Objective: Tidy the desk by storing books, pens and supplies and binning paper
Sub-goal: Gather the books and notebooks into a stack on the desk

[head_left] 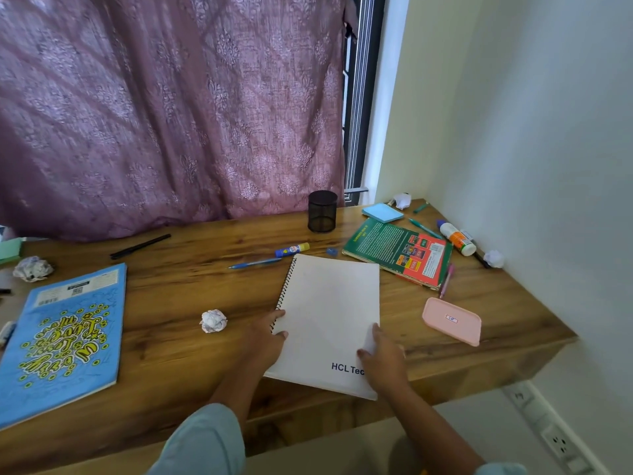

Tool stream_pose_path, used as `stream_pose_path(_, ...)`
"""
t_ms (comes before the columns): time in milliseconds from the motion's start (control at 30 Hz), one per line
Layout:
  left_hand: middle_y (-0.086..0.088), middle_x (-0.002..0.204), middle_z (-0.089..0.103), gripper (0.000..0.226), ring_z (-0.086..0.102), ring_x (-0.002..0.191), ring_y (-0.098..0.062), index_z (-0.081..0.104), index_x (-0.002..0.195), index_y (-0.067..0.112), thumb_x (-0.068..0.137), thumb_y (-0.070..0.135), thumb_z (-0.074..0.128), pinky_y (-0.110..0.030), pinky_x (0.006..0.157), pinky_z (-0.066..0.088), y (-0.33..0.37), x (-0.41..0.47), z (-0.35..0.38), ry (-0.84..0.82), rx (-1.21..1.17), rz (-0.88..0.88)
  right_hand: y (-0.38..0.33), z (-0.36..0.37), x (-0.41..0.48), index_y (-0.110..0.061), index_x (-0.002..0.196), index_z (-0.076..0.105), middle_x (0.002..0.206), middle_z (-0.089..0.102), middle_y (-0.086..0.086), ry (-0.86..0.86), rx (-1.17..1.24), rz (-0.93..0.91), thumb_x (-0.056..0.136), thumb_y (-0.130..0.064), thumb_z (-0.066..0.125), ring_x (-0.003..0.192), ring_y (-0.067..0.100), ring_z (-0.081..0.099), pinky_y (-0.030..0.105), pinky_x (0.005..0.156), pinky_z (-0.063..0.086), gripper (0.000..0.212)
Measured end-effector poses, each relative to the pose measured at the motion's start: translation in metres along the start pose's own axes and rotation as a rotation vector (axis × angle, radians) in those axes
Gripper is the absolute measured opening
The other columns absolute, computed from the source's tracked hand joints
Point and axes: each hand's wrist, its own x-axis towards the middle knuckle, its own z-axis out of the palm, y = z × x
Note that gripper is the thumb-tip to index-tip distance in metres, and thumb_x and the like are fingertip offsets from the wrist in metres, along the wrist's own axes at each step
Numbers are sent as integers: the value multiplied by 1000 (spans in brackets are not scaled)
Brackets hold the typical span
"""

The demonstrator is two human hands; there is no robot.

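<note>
A white spiral notebook [330,310] lies at the desk's front edge, its near corner overhanging. My left hand [265,339] grips its spiral side and my right hand [382,359] holds its right edge near the printed lettering. A blue book [65,341] lies at the left and a green and red book [399,252] at the right. Crumpled paper balls sit at the middle [213,321], the left [32,268] and the right wall [494,258]. A blue pen [255,263] and a glue stick [292,249] lie beyond the notebook.
A black mesh pen holder [322,211] stands at the back. Blue sticky notes [382,212], a glue bottle [457,238], a green pen [424,228], a pink box [452,320] and a black pen [140,246] are scattered on the wooden desk [178,289]. A curtain hangs behind; a wall stands right.
</note>
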Motion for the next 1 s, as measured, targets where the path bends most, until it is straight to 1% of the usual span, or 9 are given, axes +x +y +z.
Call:
stream_pose_path(167, -8, 142, 45, 48, 44, 126, -24, 50, 133, 19, 88, 8, 62, -32, 108, 35, 7, 5, -1, -5, 27, -8, 4, -7, 6, -13, 149, 24, 145, 42, 4, -58, -84, -36, 94, -22, 57, 130, 23, 41, 34, 102, 43, 65)
stream_pose_path(300, -7, 140, 47, 54, 47, 124, -23, 48, 134, 18, 85, 4, 64, -33, 106, 39, 12, 7, -4, -11, 28, -6, -1, -7, 8, -17, 151, 20, 158, 18, 4, -39, -223, -78, 94, -28, 53, 142, 27, 22, 37, 113, 30, 66)
stream_pose_path(400, -4, 135, 53, 50, 49, 121, -20, 52, 131, 17, 84, 6, 65, -31, 102, 41, 15, 3, -10, 68, 17, 0, -19, -2, 3, -23, 151, 19, 161, 5, 3, 19, -300, -131, 96, -35, 50, 146, 30, 11, 40, 116, 22, 64)
stream_pose_path(467, -2, 136, 52, 46, 45, 125, -19, 53, 130, 18, 86, 11, 64, -34, 107, 38, 14, -3, -19, 165, 14, -1, -38, 5, 1, -25, 150, 21, 161, 3, 1, 38, -334, -218, 96, -37, 48, 147, 28, 9, 41, 117, 20, 61)
stream_pose_path(567, 3, 134, 48, 46, 42, 127, -18, 51, 131, 21, 87, 13, 63, -34, 106, 38, 7, -13, -47, 239, -39, -29, -73, 25, -5, -28, 147, 29, 161, 7, -1, -2, -295, -356, 95, -38, 51, 146, 25, 9, 41, 116, 22, 57)
stream_pose_path(633, 0, 131, 52, 43, 44, 123, -19, 54, 127, 21, 85, 12, 63, -31, 102, 38, -6, -19, -74, 278, -30, 5, -99, 45, -16, -29, 144, 35, 159, 12, -3, -47, -247, -450, 94, -38, 53, 145, 23, 11, 39, 116, 22, 53)
stream_pose_path(767, -8, 121, 58, 40, 51, 117, -25, 63, 117, 17, 78, 7, 68, -35, 102, 41, -52, -36, -138, 459, -57, -38, -145, 95, -50, -25, 136, 48, 151, 29, -4, -197, -159, -674, 92, -26, 58, 139, 18, 24, 27, 114, 19, 45)
stream_pose_path(867, -11, 122, 56, 39, 49, 117, -28, 64, 116, 16, 78, 9, 70, -36, 101, 37, -91, -51, -182, 583, -66, -172, -173, 135, -77, -19, 130, 56, 138, 44, 0, -345, -152, -803, 87, -19, 61, 133, 15, 37, 20, 109, 21, 43)
stream_pose_path(1000, -14, 131, 50, 45, 45, 122, -33, 58, 124, 19, 80, 20, 67, -38, 104, 32, -148, -61, -232, 586, 9, -403, -205, 192, -100, -12, 127, 58, 135, 50, 2, -474, -137, -748, 87, -14, 61, 128, 15, 44, 13, 101, 25, 40)
